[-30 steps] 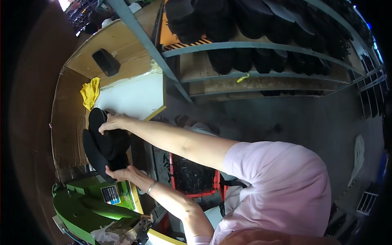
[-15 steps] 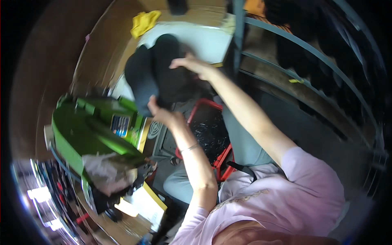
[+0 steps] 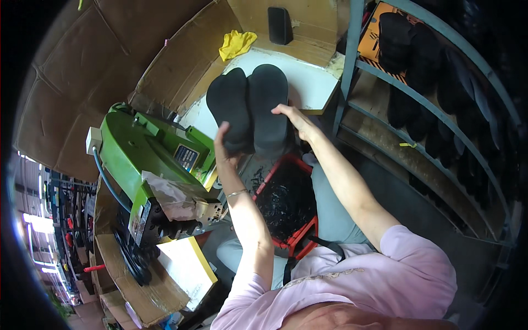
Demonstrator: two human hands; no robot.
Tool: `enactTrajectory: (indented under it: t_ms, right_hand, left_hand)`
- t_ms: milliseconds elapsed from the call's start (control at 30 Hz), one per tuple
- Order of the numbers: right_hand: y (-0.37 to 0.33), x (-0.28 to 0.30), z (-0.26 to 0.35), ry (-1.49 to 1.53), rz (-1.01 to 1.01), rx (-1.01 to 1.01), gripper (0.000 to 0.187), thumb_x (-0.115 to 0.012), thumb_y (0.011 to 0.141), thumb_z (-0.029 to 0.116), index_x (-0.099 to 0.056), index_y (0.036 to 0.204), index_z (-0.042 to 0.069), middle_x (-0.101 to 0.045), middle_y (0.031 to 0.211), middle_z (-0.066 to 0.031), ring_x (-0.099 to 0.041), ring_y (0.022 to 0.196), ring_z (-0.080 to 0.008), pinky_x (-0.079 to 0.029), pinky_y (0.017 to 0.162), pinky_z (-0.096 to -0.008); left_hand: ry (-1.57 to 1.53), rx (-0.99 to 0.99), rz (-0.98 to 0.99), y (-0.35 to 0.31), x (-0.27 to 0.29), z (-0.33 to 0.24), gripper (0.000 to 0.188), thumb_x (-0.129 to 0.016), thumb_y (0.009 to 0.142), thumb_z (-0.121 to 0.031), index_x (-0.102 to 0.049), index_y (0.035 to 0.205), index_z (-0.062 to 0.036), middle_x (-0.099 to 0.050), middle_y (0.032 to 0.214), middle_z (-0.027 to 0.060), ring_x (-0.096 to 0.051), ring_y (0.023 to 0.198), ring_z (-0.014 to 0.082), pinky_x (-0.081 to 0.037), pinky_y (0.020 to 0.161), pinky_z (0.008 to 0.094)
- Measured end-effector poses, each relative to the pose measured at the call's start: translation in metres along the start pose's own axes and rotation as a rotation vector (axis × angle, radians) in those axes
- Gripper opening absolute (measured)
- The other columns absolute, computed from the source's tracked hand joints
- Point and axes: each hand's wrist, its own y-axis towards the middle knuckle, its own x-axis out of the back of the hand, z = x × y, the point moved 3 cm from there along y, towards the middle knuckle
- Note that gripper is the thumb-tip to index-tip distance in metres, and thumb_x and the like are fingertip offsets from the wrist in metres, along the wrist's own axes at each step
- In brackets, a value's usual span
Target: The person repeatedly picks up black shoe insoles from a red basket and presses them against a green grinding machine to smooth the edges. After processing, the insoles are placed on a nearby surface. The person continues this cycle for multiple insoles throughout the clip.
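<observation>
Two black shoe soles stand side by side in front of me, tilted, with their broad rounded ends pointing away. My left hand is closed on the near end of the left sole, thumb along its outer side and fingers mostly hidden. On the right sole, my right hand grips the outer edge, its thumb lying on the face and its other fingers out of sight behind. The soles touch or nearly touch along their inner edges. Whether each is one sole or a stack, I cannot tell.
Behind the soles lies a white tabletop with a yellow cloth and a black phone-like slab. A green machine stands at left. Below my hands sits a red basket of black scraps. A metal rack holds black soles at right.
The whole view has shifted, so the scene sits lower and further right, and is sharper. My right hand has slid nearer to me along its sole. Both soles stay held.
</observation>
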Motion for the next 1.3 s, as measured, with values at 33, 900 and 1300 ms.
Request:
enactTrajectory:
  t_ms: [33, 900, 1300]
  right_hand:
    - [-0.003, 0.002, -0.001, 0.045, 0.079, -0.025, 0.072, -0.067, 0.069, 0.038, -0.051, 0.132, 0.006, -0.048, 0.136, -0.0131, -0.039, 0.130, -0.0276, -0.029, 0.106, -0.0451]
    - [-0.226, 0.339, -0.163, 0.632, -0.848, -0.096, 0.037, -0.062, 0.076, 0.028, -0.065, 0.098, -0.001, -0.068, 0.094, -0.0131, -0.066, 0.085, -0.0278, -0.053, 0.083, -0.0365]
    - [-0.122, 0.445, -0.174, 0.557, -1.072, 0.056, 0.035, -0.063, 0.083, 0.027, -0.063, 0.110, 0.006, -0.063, 0.109, -0.0113, -0.059, 0.102, -0.0257, -0.046, 0.093, -0.0374]
  left_hand:
    - [0.082, -0.029, -0.033, 0.003, -0.005, 0.003, 0.053, -0.070, 0.075, -0.045, -0.060, 0.114, -0.0086, -0.064, 0.111, 0.0114, -0.060, 0.106, 0.0320, -0.045, 0.090, 0.0562]
    - [0.334, 0.634, 0.546, 0.014, -0.146, 0.401, 0.102, -0.071, 0.063, -0.019, -0.019, 0.150, -0.0134, -0.044, 0.134, 0.0147, -0.041, 0.127, 0.0304, -0.034, 0.105, 0.0479]
    - [0.738, 0.630, 0.958, 0.182, -0.236, 0.469, 0.104, -0.074, 0.066, -0.024, -0.019, 0.150, 0.0017, -0.038, 0.146, 0.0231, -0.033, 0.138, 0.0322, -0.031, 0.110, 0.0409]
